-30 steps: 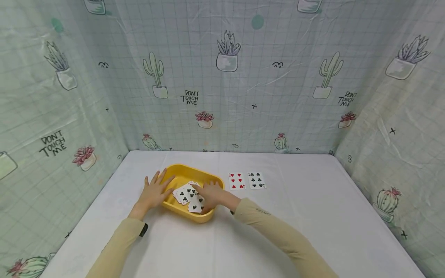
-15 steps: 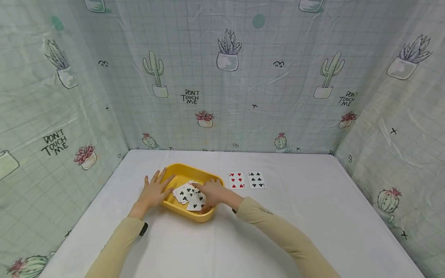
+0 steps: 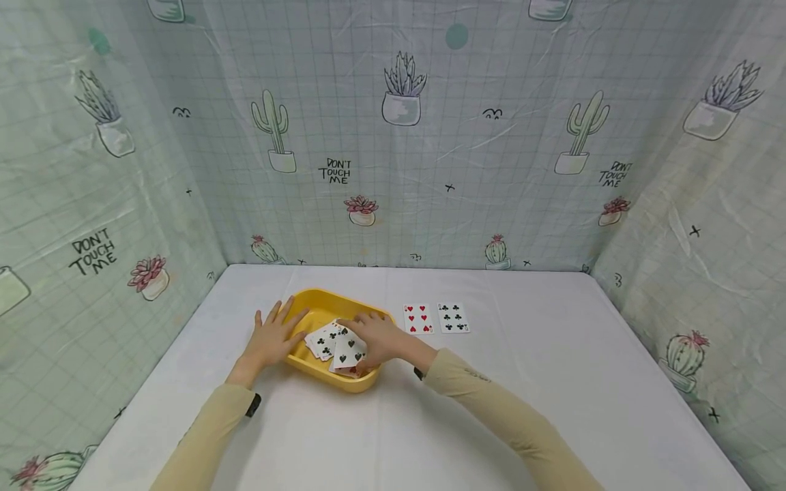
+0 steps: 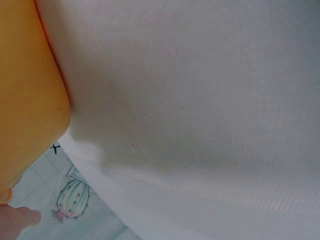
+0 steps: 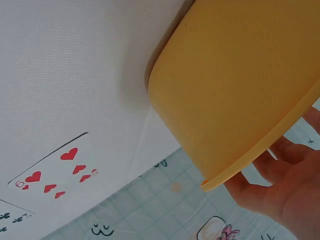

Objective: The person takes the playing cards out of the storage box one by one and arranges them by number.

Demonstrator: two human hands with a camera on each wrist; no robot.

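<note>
In the head view, a yellow plastic tray (image 3: pixel 321 372) holds a loose pile of face-up playing cards. My right hand (image 3: pixel 379 335) reaches over its right side and pinches a spade card (image 3: pixel 348 351) between thumb and fingers. Under that card, part of a red-suited card (image 3: pixel 350 372) shows. Club cards (image 3: pixel 321 343) lie to the left in the pile. My left hand (image 3: pixel 270 339), fingers spread, rests at the tray's left rim. The right wrist view has the tray's outer wall (image 5: pixel 230 90) and the curled fingers of my right hand (image 5: pixel 285 195) beyond the rim; the cards inside are hidden there.
Right of the tray, a six of hearts (image 3: pixel 419 319) and a six of clubs (image 3: pixel 454 318) lie face up, side by side on the white tabletop (image 3: pixel 522 382). A cloth backdrop (image 3: pixel 454 150) printed with cacti encloses the back and sides.
My right hand has drawn slightly up and right, its thumb closing in with the spade card. That card has shifted up, exposing a red-suited card below. The left hand and tray stay put.
</note>
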